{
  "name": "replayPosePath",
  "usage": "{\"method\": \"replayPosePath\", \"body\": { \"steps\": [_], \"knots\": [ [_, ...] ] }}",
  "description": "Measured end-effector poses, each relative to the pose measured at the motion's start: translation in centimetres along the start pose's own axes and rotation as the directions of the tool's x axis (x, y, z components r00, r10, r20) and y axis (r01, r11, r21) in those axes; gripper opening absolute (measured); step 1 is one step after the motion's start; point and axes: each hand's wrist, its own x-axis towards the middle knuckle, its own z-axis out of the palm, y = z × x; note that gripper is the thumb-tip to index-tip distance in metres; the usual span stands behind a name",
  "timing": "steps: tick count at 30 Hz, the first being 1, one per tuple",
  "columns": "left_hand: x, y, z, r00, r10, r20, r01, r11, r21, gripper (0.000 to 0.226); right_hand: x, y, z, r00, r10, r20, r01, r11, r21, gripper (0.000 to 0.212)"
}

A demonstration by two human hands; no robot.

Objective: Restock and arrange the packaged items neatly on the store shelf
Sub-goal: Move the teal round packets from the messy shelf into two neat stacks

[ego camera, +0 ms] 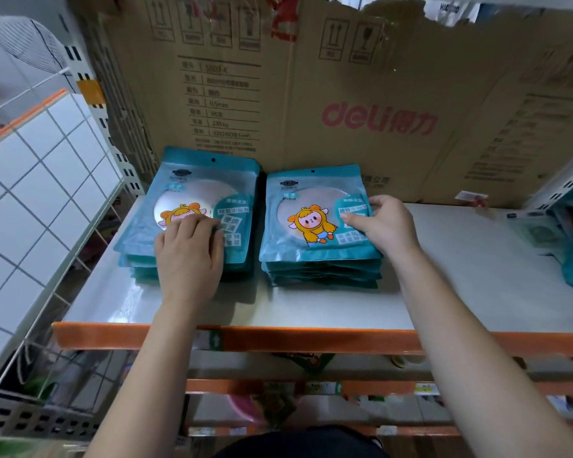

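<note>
Teal plastic mirror-packet left stack (199,193) lay under the flat, pressing left hand (189,256). Matching right stack (311,226) sat just beside, its edge pinched by the right hand (387,229). White shelf board (444,285) lay beneath both hands, brown cardboard box (344,94) beyond them.

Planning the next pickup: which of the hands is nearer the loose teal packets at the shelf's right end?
Right. The right hand grips the right stack at its edge, left of the loose packets; the left hand rests on the left stack, farther left.
</note>
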Motion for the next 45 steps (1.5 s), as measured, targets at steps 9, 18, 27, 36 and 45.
{"method": "replayPosePath", "body": {
  "steps": [9, 18, 27, 36, 45],
  "knots": [
    [-0.2, 0.9, -0.1, 0.999, -0.046, 0.000, 0.046, 0.998, -0.042, 0.024, -0.1, 1.8, -0.4, 0.992, -0.120, -0.042, 0.093, 0.913, -0.397, 0.070],
    [0.6, 6.4, 0.4, 0.993, 0.101, 0.068, -0.094, 0.990, -0.108, 0.026, -2.9, 5.1, -3.1, 0.975, -0.209, -0.076, 0.194, 0.966, -0.170, 0.030],
    [0.0, 19.9, 4.1, 0.881, 0.441, 0.170, -0.389, 0.881, -0.268, 0.021, -5.0, 11.5, -13.5, 0.969, -0.164, -0.183, 0.098, 0.941, -0.324, 0.023],
    [-5.9, 37.6, 8.3, 0.763, 0.607, 0.223, -0.505, 0.775, -0.381, 0.028, -5.3, 20.7, -27.2, 0.950, -0.119, -0.290, 0.010, 0.936, -0.353, 0.027],
    [-11.9, 55.4, 12.6, 0.724, 0.644, 0.246, -0.500, 0.737, -0.455, 0.031, -5.7, 28.9, -41.7, 0.944, -0.153, -0.292, 0.035, 0.927, -0.372, 0.026]
  ]
}}
